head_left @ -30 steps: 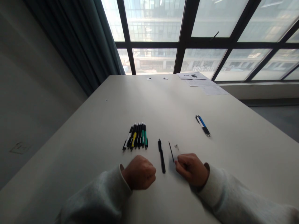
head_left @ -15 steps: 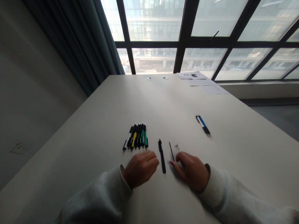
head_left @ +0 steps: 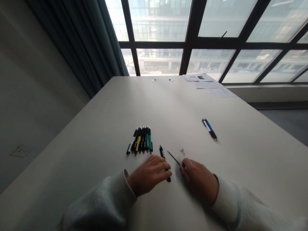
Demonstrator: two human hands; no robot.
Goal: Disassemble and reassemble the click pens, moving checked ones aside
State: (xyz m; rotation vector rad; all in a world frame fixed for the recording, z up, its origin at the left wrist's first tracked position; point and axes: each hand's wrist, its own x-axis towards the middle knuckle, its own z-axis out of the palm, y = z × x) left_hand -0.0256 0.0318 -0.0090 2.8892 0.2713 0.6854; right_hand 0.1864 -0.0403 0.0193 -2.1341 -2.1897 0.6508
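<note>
Pinching thin stick (head_left: 173, 157) by near end with right hand (head_left: 199, 180), thumb and finger together, likely for steady hold, just right of black pen (head_left: 162, 151). Resting left hand (head_left: 149, 174) over black pen, fingers little apart, maybe against rolling; cannot tell if gripped. Slanting stick's tip away, toward black pen's far end. Pointing black pen's length away, leaning left.
</note>
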